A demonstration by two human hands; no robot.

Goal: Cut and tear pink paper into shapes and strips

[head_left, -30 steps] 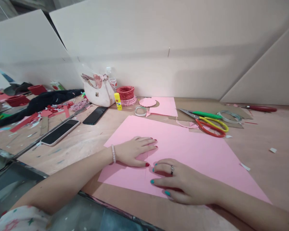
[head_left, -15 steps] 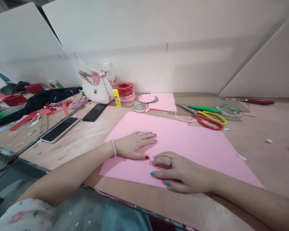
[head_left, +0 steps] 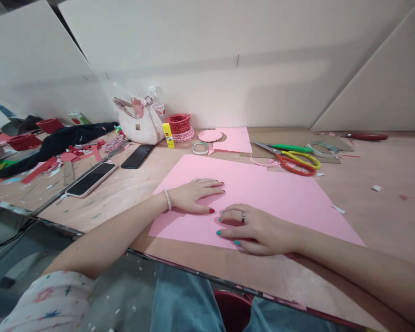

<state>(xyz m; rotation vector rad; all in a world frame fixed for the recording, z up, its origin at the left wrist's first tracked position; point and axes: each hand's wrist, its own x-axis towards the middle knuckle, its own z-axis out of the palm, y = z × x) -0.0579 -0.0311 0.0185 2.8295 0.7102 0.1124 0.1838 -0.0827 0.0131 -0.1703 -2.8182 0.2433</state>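
1. Wooden table (head_left: 383, 161): wide and bare at the right, littered with red paper scraps at the far left.
2. Large pink sheet (head_left: 280, 198): flat at the near middle, whole and uncut as far as visible. One faint straight line running in from the near edge between the hands; crease or pencil mark, impossible to tell.
3. Left hand (head_left: 193, 196) and right hand (head_left: 259, 228): both open, palms down, gripping nothing. Pressed side by side on the sheet's near-left part, fingertips almost meeting at the line.
4. White handbag (head_left: 140, 122): far left of the sheet, mouth gaping. Bottle top showing above it, inside or behind unclear.
5. Red woven basket (head_left: 178, 124): just right of the bag, contents hidden.
6. Scissors (head_left: 290, 159) at the far right and yellow glue stick (head_left: 168, 134) beside the basket: untouched, well apart from both hands.
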